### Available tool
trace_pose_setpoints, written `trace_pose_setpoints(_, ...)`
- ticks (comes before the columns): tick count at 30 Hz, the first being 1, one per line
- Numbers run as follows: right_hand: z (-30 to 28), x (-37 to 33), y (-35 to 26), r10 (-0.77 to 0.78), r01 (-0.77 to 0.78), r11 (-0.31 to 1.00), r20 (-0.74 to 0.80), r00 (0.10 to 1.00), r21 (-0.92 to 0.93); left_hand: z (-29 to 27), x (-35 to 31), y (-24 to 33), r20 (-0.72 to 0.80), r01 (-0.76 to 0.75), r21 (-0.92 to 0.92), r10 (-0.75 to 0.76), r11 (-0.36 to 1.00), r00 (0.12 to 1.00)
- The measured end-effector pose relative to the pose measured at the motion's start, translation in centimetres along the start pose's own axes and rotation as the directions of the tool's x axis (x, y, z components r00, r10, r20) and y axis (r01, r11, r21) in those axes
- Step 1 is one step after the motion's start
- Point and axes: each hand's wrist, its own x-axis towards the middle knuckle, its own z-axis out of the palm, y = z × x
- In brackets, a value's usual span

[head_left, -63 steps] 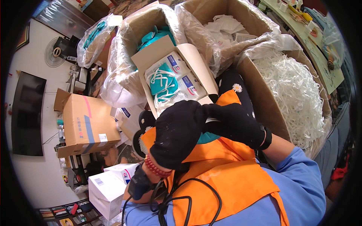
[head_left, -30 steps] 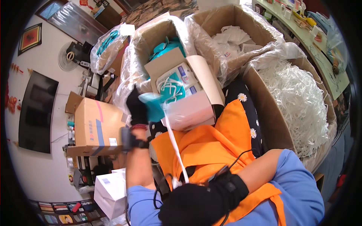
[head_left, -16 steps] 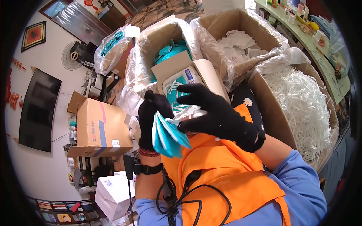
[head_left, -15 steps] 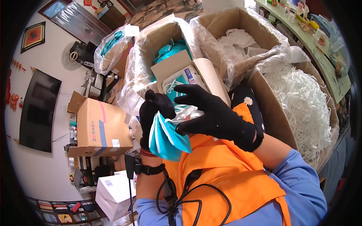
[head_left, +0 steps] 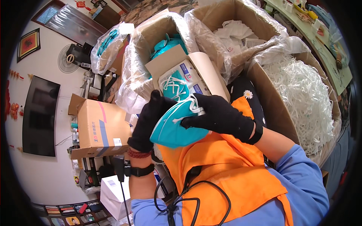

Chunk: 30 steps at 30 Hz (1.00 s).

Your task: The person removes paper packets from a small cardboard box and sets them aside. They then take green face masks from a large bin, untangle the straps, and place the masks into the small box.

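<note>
Between my hands, in front of the orange apron, is a teal folded face mask with white edges and white ear straps gathered at its upper right. My right hand, in a black glove, pinches the mask and its straps between thumb and fingers. My left hand, also black-gloved, grips the mask's left side; its fingers are partly hidden behind the mask. Just beyond my hands, an open cardboard box holds another teal mask with white straps and printed packets.
Large plastic-lined cartons stand ahead: one with teal masks, one with white packets, one at right heaped with white straps. At left are a brown carton and a white box. A cluttered table runs along the far right.
The mask has turned and spread, so its broad teal side shows. My right hand has closed on the mask and straps; my left hand has shifted slightly behind its left edge.
</note>
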Motion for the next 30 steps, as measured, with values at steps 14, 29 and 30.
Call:
trace_pose_setpoints(14, 1.7, -0.5, 2.7, 0.166, -0.109, 0.884, -0.088, 0.982, 0.454, 6.5, -1.4, -0.6, 0.09, -0.301, 0.937, 0.709, 0.177, 0.699)
trace_pose_setpoints(29, -1.0, 1.0, 10.2, 0.214, 0.073, 0.864, -0.496, 0.842, 0.498, 12.0, -5.6, -1.1, -0.172, 0.019, 0.651, 0.124, 0.759, 0.977)
trace_pose_setpoints(30, -1.6, 1.1, 7.6, 0.26, -0.042, 0.897, -0.448, 0.855, 0.44, 11.8, -6.7, -2.6, -0.131, -0.037, 0.669, 0.166, 0.742, 0.977)
